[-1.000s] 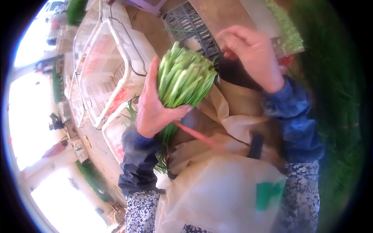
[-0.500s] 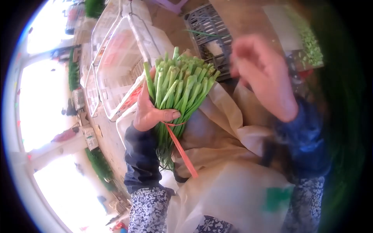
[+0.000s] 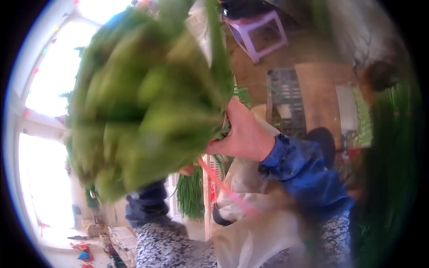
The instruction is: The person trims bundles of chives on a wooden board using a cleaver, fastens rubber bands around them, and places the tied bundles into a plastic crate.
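Note:
A thick bundle of green stalks [image 3: 147, 102] is raised close to the camera, its cut ends blurred and filling the upper left. My right hand [image 3: 248, 134] is closed on the bundle's right side, thumb below and fingers partly hidden behind the stalks. Only a small part of my left hand [image 3: 187, 170] shows under the bundle; it appears to support the bundle from below, its fingers mostly hidden. A pinkish-orange tie strip [image 3: 225, 190] hangs from the bundle, blurred. Thin green leaves [image 3: 190, 196] hang below my left hand.
A purple stool [image 3: 263, 33] stands at the top. Right of centre lie a dark slatted crate [image 3: 286, 94] and a brown board [image 3: 321, 89]. Chopped green pieces [image 3: 363, 118] lie farther right. A beige apron [image 3: 263, 232] covers my lap. Bright windows are at the left.
The bundle has come up and left, much nearer the camera. My right hand, apart from it before, now grips its side. The camera's view has shifted, bringing the whole stool into sight.

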{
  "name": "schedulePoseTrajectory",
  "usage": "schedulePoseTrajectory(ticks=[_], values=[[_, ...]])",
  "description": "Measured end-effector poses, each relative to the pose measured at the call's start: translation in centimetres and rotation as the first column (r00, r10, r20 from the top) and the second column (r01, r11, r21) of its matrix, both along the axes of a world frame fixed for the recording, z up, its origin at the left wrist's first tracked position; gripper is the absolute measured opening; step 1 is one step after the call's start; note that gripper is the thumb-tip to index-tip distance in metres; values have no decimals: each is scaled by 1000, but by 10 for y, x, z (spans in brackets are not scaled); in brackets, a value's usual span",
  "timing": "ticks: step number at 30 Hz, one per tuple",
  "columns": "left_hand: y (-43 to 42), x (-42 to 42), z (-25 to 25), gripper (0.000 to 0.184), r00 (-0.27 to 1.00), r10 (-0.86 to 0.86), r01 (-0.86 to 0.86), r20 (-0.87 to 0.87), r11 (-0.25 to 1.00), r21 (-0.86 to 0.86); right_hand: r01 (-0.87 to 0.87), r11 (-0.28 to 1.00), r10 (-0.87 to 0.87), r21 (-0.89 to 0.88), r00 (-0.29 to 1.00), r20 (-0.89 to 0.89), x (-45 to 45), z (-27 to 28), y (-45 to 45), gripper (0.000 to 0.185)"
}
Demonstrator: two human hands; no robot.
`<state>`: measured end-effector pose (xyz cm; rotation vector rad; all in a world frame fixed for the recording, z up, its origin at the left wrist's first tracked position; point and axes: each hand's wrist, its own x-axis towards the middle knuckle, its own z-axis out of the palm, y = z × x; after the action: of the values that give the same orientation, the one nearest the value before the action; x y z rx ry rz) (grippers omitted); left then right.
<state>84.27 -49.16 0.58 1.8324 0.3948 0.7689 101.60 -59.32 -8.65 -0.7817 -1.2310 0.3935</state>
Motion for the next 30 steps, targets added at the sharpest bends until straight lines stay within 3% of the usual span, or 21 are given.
schedulePoseTrajectory(ticks=[2, 3, 5, 6, 7, 9, 10, 12, 15, 17, 19, 21, 23, 25, 26, 27, 28, 29, 30], values=[[14, -30, 8, 74, 997, 66, -69, -35, 994, -87, 200, 960, -231, 193, 960, 155, 1, 17, 5, 93], [23, -47, 12, 74, 993, 100, -109, -68, 983, -145, 182, 961, -217, 207, 962, 163, -1, 23, 7, 93], [50, -85, 13, 76, 985, 82, -130, -152, 931, -342, 235, 932, -339, 276, 835, 433, -4, 28, 11, 91], [67, -104, 8, 78, 986, -21, -62, -166, 875, -481, 202, 948, -307, 247, 788, 533, -8, 33, 7, 76], [88, -125, -7, 80, 958, -287, 205, -28, 748, -631, 174, 958, -275, 230, 789, 550, -14, 30, 7, 76], [107, -159, -41, 81, 905, -394, 120, -160, 598, -793, 122, 968, -247, 219, 612, 752, -32, 20, 8, 71], [94, -159, -62, 80, 851, -517, 224, -94, 518, -826, 89, 973, -221, 211, 609, 762, -43, 11, 9, 72], [59, -163, -82, 85, 721, -503, 76, -477, 741, -667, 26, 989, -134, 144, 557, 820, -58, -10, 12, 72], [23, -163, -132, 93, 736, -666, 116, -118, 297, -948, -81, 995, 87, -55, 469, 879, -73, -37, 12, 74], [8, -167, -170, 93, 735, -676, 130, -58, 224, -966, -127, 982, 182, -140, 437, 881, -74, -49, 9, 76], [-1, -160, -188, 86, 770, -634, 210, 75, 141, -967, -119, 985, 162, -126, 366, 916, -73, -49, 13, 77], [-2, -154, -202, 81, 832, -543, 228, 111, 152, -962, -121, 977, 206, -177, 312, 927, -73, -45, 26, 73], [1, -159, -200, 76, 886, -445, 225, 128, 173, -959, -46, 996, -60, 78, 302, 951, -79, -48, 41, 68], [29, -171, -188, 67, 958, -258, 228, 124, 428, -875, -59, 991, -99, 121, 291, 952, -79, -29, 68, 57], [50, -181, -193, 63, 980, -164, 185, 114, 534, -825, -8, 896, -426, 444, 269, 864, -75, -24, 96, 33], [74, -206, -207, 58, 994, -74, 107, 78, 591, -800, 3, 814, -560, 581, 264, 785, -72, -24, 99, 22], [73, -221, -172, 54, 997, -18, 69, 70, 529, -846, 26, 710, -684, 704, 260, 681, -69, -24, 102, 15], [79, -227, -137, 50, 992, -79, 125, 98, 541, -831, 184, 898, -437, 399, 467, 769, -57, -23, 74, 23], [86, -233, -103, 47, 982, -140, 181, 124, 550, -815, 247, 969, -181, 13, 671, 719, -40, -19, 42, 34]])
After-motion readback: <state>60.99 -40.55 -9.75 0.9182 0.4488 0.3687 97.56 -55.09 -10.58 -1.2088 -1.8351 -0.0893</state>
